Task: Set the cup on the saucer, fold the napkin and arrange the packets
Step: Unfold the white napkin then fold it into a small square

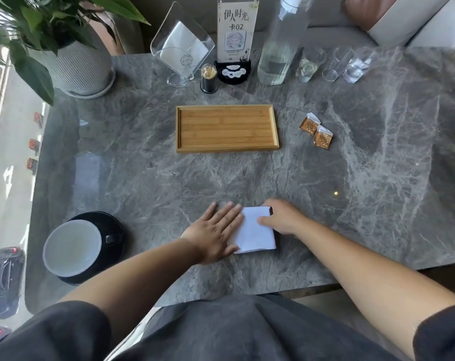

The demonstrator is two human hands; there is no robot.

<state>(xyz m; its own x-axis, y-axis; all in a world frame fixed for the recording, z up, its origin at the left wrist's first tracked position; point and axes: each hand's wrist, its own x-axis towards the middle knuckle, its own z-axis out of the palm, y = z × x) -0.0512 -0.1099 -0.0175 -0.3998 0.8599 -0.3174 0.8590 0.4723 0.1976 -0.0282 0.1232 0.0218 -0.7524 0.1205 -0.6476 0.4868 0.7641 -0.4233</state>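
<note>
- Napkin [255, 231] at 6 o'clock near tabletop [351, 178] edge; left hand [216, 233] flat on it, right hand [281, 217] fingers curled on its right edge, gripping nothing.
- Cup [71, 247] on saucer [114, 230] at 8 o'clock.
- Packets [316, 130] at 2 o'clock, beside tray [226, 127]; bare tabletop between.

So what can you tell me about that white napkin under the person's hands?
The napkin is plain white, soft paper or cloth by its look, folded into a rough rectangle lying flat on the grey marbled table near its front edge. The left hand presses flat on its left side; the right hand holds its right edge. Nothing else touches it.
</note>
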